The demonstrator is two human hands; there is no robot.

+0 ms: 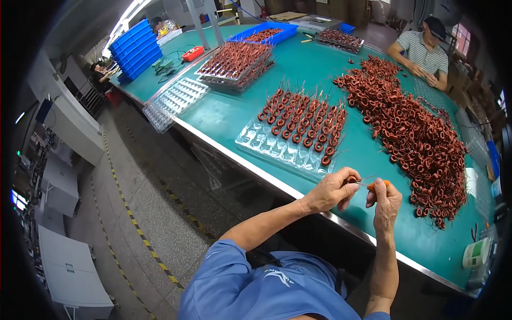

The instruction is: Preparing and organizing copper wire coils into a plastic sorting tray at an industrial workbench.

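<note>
Right of centre: left grip [336, 190] pinched red-brown wire-wound ring [351, 180]; right grip [385, 198] held orange-handled metal tool [372, 186]; tool slip risked ring damage.

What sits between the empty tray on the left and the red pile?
In the head view, a partly filled tray of red rings on the table.

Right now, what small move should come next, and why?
Perhaps ease the thin orange-handled metal tool in the right hand toward the red-brown wire-wound ring: the left hand pinches that ring, and the tool's shaft points at it.
</note>
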